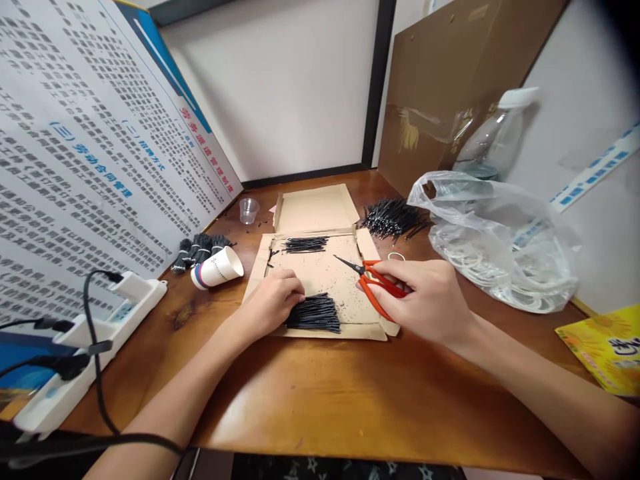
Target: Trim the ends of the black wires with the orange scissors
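My right hand (425,293) is wrapped round the red handles of small pointed scissors (356,267), whose dark tip points left over the flattened cardboard box (345,267). My left hand (277,297) rests on the near left part of the cardboard, its fingers curled together. Its fingertips touch the left end of a pile of short black cord pieces (315,313); what they pinch, if anything, is hidden. Farther back on the cardboard lies a smaller row of black pieces (305,245). Tiny dark scraps are scattered between the two groups.
Behind on the right is a heap of black pieces (393,219), beside a clear plastic bag (500,253) and a bottle (493,143). Tied black bundles (200,248), a tipped paper cup (217,268), a clear cup (249,211) and a power strip (95,340) are leftward.
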The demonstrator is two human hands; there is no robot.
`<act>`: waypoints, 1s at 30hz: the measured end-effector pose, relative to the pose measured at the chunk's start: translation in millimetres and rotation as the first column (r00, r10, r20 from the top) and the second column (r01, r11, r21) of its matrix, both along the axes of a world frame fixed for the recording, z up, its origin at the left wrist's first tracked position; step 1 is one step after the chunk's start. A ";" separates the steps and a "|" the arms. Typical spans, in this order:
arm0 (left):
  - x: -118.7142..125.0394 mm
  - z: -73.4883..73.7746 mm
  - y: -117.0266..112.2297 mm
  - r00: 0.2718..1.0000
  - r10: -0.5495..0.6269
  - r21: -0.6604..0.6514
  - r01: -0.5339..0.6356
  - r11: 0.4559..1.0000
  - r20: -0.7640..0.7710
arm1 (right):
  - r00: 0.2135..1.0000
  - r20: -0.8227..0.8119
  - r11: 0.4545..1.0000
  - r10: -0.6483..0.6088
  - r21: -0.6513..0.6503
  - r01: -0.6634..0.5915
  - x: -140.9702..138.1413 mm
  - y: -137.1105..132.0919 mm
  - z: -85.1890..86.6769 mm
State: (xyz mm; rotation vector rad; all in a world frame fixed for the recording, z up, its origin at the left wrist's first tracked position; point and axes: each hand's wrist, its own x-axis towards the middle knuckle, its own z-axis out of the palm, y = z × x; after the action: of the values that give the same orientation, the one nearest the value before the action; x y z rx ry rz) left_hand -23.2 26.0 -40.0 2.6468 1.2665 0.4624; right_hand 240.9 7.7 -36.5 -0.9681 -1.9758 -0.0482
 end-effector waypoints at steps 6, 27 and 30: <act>5.1 4.4 -5.0 0.990 0.050 0.056 -0.058 0.997 0.135 | 1.000 0.010 1.000 0.023 0.007 -0.023 -0.9 -0.9 -1.3; 15.9 21.5 -25.5 0.902 0.086 -0.101 -0.047 0.994 0.423 | 0.997 0.028 0.991 0.077 -0.109 -0.074 -4.9 -2.8 -1.4; 21.6 26.3 -33.5 0.851 0.158 -0.243 -0.037 0.969 0.501 | 0.994 0.015 0.987 0.111 -0.118 -0.108 -7.2 -6.7 -0.1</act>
State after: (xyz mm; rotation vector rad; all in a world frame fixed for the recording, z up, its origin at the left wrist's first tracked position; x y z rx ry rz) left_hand -1.7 -7.4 -13.6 2.0708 1.1910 0.9153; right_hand 233.7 1.0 -36.6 -0.9348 -2.0671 0.1200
